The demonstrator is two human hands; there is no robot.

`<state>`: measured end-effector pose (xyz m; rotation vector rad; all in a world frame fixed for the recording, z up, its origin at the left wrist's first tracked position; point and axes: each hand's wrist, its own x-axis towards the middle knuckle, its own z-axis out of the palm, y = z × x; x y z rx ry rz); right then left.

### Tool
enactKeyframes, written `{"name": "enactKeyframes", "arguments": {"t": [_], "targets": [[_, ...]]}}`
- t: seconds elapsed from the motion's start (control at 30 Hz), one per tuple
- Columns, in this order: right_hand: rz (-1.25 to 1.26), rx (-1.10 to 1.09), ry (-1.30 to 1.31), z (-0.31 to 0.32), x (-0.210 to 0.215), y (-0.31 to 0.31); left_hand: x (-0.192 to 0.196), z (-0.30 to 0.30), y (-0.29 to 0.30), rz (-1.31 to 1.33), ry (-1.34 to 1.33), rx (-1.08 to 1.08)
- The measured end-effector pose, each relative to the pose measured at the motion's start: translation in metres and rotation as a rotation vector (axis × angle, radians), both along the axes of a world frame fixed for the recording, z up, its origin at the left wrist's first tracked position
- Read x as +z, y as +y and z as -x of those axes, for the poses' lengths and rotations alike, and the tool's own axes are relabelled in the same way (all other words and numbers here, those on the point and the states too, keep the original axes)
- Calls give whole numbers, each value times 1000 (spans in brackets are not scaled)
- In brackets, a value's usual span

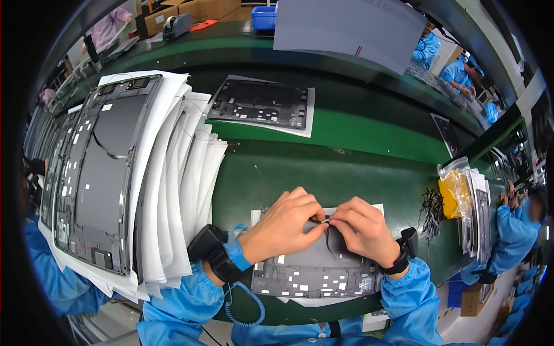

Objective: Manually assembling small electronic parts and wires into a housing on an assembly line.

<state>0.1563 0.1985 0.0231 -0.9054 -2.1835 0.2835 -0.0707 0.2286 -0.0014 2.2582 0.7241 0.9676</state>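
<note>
A dark tablet back cover (311,281) lies on a white sheet in front of me, dotted with small white stickers along its near edge. Over its middle, both hands meet at one end of a thin black flat cable (329,241). My left hand (287,222) is closed, thumb and forefinger pinching at the cable end. From the other side, my right hand (365,230) pinches the same small end, which looks light-coloured. The cable's tail hangs down toward the cover. A blue wrist strap (236,254) with a coiled cord circles my left wrist.
A tall stack of similar covers (109,167) interleaved with white sheets stands at left. Another cover (259,104) lies on the green bench beyond. At right are a pile of black cables (431,214), a yellow bag (455,193) and more stacked covers (483,222). Co-workers sit around.
</note>
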Motion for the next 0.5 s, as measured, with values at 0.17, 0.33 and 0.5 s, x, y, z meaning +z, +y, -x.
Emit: {"name": "enactKeyframes", "arguments": {"t": [0.17,0.33,0.5], "targets": [[64,-16,-3,2,-11,8,-6,3,-2,-86,90,146],[73,-22,-29,-1,-17,7,-13,-1,2,-48,26,117],[67,-26,-37,-1,-21,8,-16,0,1,-31,-9,125]]}}
